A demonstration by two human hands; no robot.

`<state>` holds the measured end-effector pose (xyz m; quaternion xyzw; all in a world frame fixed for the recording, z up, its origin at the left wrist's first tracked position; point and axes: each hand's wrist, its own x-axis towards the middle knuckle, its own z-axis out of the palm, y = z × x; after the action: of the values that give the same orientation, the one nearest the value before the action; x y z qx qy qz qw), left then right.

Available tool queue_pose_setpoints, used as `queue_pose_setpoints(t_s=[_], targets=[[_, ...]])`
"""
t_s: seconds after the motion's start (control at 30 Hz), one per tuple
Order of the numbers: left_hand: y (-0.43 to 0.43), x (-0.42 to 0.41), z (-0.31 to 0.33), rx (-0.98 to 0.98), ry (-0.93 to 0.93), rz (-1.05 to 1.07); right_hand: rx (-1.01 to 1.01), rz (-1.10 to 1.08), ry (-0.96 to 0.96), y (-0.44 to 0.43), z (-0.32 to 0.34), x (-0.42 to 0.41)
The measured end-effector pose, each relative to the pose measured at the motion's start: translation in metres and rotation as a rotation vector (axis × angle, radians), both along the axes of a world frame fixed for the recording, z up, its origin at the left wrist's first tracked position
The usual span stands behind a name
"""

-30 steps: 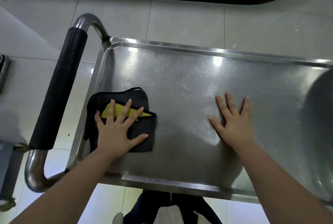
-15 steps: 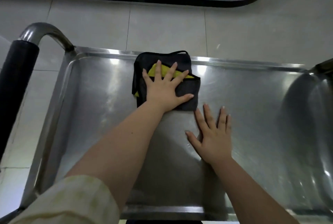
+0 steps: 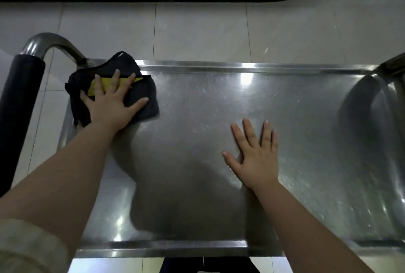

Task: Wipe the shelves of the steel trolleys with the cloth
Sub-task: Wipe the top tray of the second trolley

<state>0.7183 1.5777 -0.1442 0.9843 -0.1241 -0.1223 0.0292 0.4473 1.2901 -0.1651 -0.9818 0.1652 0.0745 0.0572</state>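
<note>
Cloth point(image 3: 144, 95) pressed under flat, spread left hand point(image 3: 109, 106) at far-left corner of trolley shelf point(image 3: 285, 119), beside handle point(image 3: 19, 101); swept there from far middle half second ago. Right hand point(image 3: 256, 158) laid flat, empty, mid-shelf. Far-left strip judged wiped; right part judged undone.

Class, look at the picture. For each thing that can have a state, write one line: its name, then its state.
cloth: folded, dark with a yellow patch showing, lying at the shelf's far left corner under the left hand
left hand: fingers spread, pressing the cloth down
right hand: flat on the bare steel, holding nothing
shelf: shiny, scratched, reflecting lights
handle: untouched
</note>
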Motion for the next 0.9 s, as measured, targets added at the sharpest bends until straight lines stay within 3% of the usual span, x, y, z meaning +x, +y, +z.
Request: queue_pose_setpoints(t_s=[0.1, 0.3, 0.43, 0.63, 0.8, 0.9], targets=[[-0.047, -0.007, 0.0, -0.024, 0.027, -0.007, 0.005, -0.001, 0.004, -0.001, 0.002, 0.0], [-0.183, -0.064, -0.002, -0.026, 0.067, -0.283, 0.029, 0.009, 0.056, -0.019, 0.011, -0.006], [-0.184, -0.065, -0.007, -0.051, 0.055, -0.294, 0.015, -0.134, 0.059, -0.058, 0.013, -0.043], [-0.205, -0.075, -0.006, -0.057, 0.043, -0.239, -0.008, -0.113, 0.015, -0.058, 0.005, -0.05], [-0.278, -0.125, -0.001, -0.015, 0.057, -0.487, -0.028, -0.11, 0.02, -0.062, 0.001, -0.051], [-0.278, -0.119, 0.0, -0.016, 0.042, -0.555, -0.025, -0.116, 0.015, -0.064, 0.002, -0.052]])
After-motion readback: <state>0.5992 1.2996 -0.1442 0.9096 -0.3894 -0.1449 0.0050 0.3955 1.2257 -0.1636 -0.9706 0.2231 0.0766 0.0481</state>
